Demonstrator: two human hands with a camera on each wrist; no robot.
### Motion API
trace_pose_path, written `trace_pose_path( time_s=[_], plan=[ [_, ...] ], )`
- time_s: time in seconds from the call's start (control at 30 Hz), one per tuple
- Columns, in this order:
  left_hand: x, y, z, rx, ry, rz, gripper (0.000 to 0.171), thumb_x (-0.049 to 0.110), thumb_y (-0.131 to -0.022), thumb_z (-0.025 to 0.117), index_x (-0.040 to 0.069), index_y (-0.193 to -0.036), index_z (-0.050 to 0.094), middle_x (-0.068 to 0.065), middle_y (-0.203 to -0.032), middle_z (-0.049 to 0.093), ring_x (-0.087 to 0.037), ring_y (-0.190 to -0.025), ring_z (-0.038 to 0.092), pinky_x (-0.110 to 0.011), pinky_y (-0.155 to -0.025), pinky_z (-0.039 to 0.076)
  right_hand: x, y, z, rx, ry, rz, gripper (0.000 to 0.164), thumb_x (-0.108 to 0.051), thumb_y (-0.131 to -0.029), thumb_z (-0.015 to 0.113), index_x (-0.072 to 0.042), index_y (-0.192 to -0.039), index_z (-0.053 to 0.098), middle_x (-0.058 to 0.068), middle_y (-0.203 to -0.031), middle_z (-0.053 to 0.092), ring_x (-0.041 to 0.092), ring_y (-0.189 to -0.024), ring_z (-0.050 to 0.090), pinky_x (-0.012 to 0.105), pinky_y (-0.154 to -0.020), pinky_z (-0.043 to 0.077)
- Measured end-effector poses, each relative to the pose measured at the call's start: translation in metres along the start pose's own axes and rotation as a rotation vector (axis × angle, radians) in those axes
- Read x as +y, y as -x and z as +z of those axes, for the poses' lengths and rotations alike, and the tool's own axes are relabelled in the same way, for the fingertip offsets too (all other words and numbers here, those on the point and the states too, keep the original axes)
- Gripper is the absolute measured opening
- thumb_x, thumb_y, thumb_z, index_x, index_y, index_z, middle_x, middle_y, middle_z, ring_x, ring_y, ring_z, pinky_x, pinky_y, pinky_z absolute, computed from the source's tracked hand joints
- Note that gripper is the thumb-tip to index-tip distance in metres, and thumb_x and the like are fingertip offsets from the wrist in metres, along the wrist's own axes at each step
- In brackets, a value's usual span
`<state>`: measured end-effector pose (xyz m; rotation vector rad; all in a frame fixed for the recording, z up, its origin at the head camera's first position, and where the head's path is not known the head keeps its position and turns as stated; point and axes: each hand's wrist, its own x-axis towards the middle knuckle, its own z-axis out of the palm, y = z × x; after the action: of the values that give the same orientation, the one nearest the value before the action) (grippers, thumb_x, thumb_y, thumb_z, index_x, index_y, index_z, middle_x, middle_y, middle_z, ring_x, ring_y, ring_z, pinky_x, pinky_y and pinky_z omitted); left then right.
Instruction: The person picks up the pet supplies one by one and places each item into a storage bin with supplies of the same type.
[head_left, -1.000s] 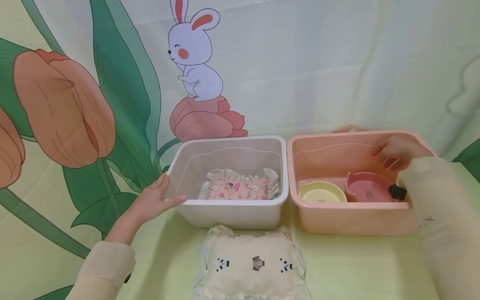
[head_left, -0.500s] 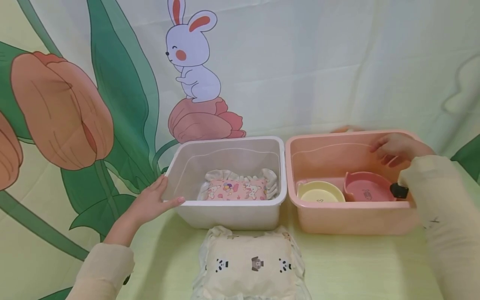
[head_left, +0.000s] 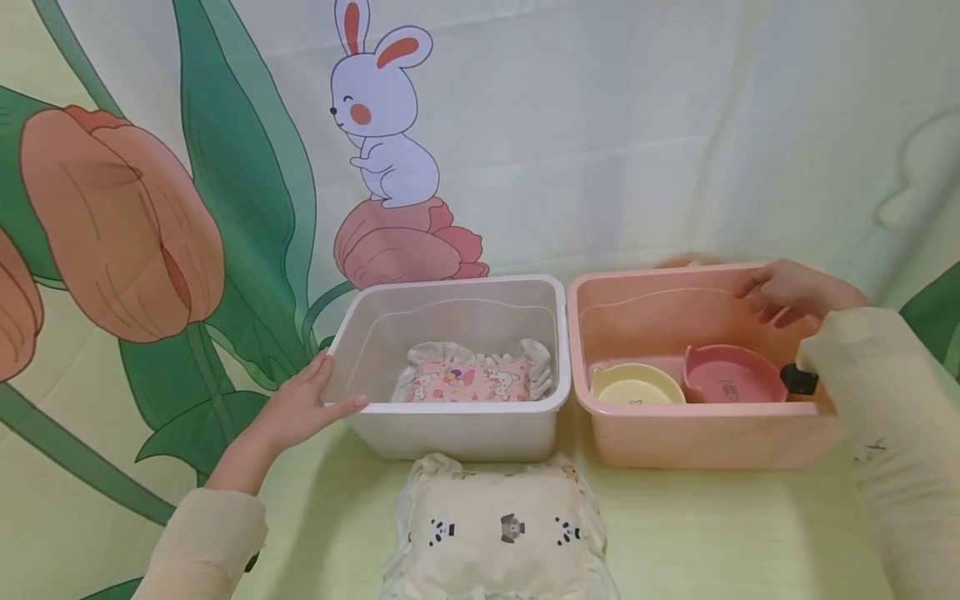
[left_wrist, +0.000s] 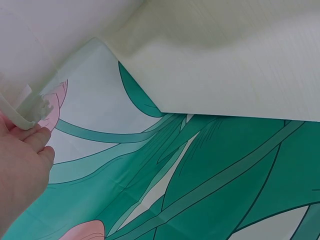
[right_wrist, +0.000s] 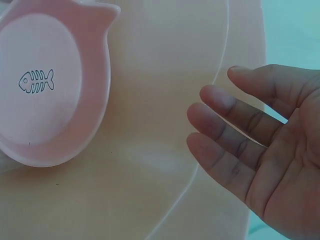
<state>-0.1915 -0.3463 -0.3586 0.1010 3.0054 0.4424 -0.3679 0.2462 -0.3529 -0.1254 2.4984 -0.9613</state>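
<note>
My left hand (head_left: 296, 406) rests on the left front corner of a white plastic tub (head_left: 457, 429), thumb on the front rim and fingers along the left side. In the left wrist view its fingertips (left_wrist: 42, 137) touch the tub's rim. Inside lies a small pink pillow (head_left: 472, 379) with rabbit prints and a white frill. Over the right side of a peach tub (head_left: 712, 437) hovers my right hand (head_left: 802, 287), holding nothing, fingers loosely bent. Below it sit a pink cat-eared dish (head_left: 738, 375) with a fishbone mark and a yellow dish (head_left: 637, 385).
A cream frilled pillow (head_left: 498, 533) with animal prints lies on the pale green table (head_left: 720, 533) in front of the tubs. Behind stands a printed fabric backdrop (head_left: 600, 125) with a rabbit and tulips. The two tubs stand side by side, rims almost touching.
My right hand has risen slightly inside the peach tub toward its back rim. The left hand keeps its place on the white tub, and the head view has shifted a little.
</note>
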Motion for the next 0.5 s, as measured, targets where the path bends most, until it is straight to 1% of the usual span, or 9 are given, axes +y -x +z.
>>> trace_pose_path(
  time_s=[0.13,0.33,0.5],
  plan=[
    [0.000,0.000,0.000,-0.005,0.001,-0.004,0.094,0.059,-0.081,0.047,-0.003,-0.140,0.007,-0.021,-0.147,0.004,-0.046,-0.130,0.015,-0.061,-0.098,0.022,-0.004,0.003,0.000,0.012,0.008,-0.018,0.049,-0.024,-0.085,0.055,-0.003,-0.126,0.040,0.021,-0.120,0.044,0.032,-0.097,0.045,0.032,-0.069,0.050],
    [0.001,0.000,-0.001,-0.009,0.003,-0.006,0.094,0.058,-0.081,0.047,-0.003,-0.140,0.007,-0.021,-0.147,0.004,-0.047,-0.130,0.015,-0.062,-0.098,0.021,-0.009,0.004,-0.001,0.006,0.039,-0.030,0.048,-0.025,-0.086,0.055,-0.001,-0.126,0.040,0.021,-0.119,0.046,0.031,-0.095,0.048,0.031,-0.069,0.050],
    [0.004,0.002,-0.003,-0.005,0.001,0.000,0.094,0.058,-0.081,0.047,-0.005,-0.140,0.008,-0.022,-0.147,0.005,-0.047,-0.129,0.016,-0.062,-0.098,0.022,-0.014,0.005,-0.002,0.009,0.069,-0.054,0.047,-0.021,-0.086,0.053,0.002,-0.125,0.041,0.023,-0.117,0.048,0.030,-0.092,0.050,0.033,-0.069,0.051]
  ],
)
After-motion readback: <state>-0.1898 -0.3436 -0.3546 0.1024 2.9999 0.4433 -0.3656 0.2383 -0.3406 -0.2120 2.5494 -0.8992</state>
